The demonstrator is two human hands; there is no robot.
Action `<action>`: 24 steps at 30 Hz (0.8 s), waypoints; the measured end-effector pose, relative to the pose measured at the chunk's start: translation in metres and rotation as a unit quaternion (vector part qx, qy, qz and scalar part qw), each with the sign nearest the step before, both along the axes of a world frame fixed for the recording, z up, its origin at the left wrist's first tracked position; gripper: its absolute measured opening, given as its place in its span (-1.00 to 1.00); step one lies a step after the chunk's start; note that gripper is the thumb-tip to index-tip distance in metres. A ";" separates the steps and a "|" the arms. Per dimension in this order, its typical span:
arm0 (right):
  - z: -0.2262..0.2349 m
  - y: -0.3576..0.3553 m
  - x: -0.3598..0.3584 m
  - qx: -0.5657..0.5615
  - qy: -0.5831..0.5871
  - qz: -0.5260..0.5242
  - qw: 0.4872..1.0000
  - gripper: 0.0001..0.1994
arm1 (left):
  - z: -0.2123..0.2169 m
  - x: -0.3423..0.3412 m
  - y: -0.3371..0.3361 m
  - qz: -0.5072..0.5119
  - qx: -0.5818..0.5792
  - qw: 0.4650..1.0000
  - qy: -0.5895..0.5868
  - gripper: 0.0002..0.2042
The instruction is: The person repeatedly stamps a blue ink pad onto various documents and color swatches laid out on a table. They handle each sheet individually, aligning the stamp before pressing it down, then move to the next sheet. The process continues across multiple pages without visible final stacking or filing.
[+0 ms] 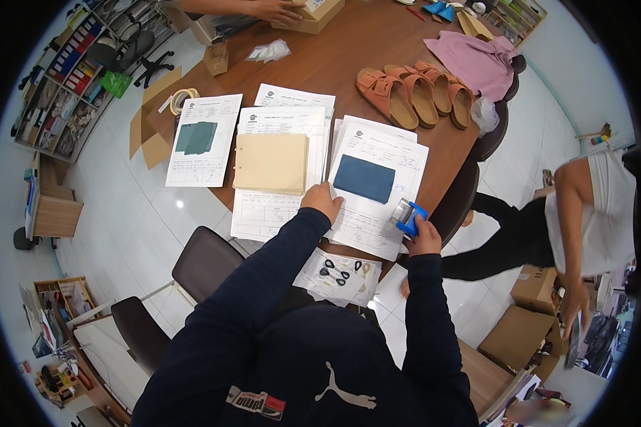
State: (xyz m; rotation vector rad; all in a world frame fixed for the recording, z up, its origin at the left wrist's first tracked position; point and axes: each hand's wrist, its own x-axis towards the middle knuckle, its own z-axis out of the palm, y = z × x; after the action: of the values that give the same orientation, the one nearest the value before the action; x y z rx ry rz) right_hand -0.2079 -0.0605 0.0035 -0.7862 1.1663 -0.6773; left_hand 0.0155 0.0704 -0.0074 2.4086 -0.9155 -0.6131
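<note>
My right hand is closed round a blue hand stamp, held at the lower right corner of a printed form. On that form lies a dark blue flat swatch. My left hand presses its fingers together at the form's left edge, thumb toward the sheet. Just beyond it, a stack of beige rectangular pieces rests on another pile of forms. Farther left, dark green swatches sit on a separate form.
Tan sandals and a pink cloth lie toward the far right of the wooden table. Small dark drop-shaped pieces are near me. Another person's hand touches a cardboard box. A person stands at right. Chairs flank the table.
</note>
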 end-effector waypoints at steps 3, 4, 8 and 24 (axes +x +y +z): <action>0.016 0.003 0.008 -0.097 0.058 0.092 0.989 -0.71 | 0.001 0.006 0.001 -0.013 0.016 0.999 0.040 -0.58; 0.021 0.002 0.011 -0.139 0.127 0.151 0.970 -0.73 | 0.002 0.007 0.002 -0.020 0.015 0.999 0.047 -0.56; 0.032 0.007 0.017 -0.244 0.079 0.070 0.964 -0.78 | 0.007 0.007 0.012 0.025 -0.147 0.989 -0.006 -0.55; -0.004 0.019 -0.018 -0.192 0.219 0.096 0.952 -0.81 | -0.002 -0.008 0.009 -0.084 -0.067 0.991 0.086 -0.53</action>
State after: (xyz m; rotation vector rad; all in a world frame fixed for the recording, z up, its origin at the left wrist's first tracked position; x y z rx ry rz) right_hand -0.2257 -0.0414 -0.0008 -1.4154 1.3495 -0.5884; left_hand 0.0073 0.0796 -0.0095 2.1383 -1.0572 -0.7812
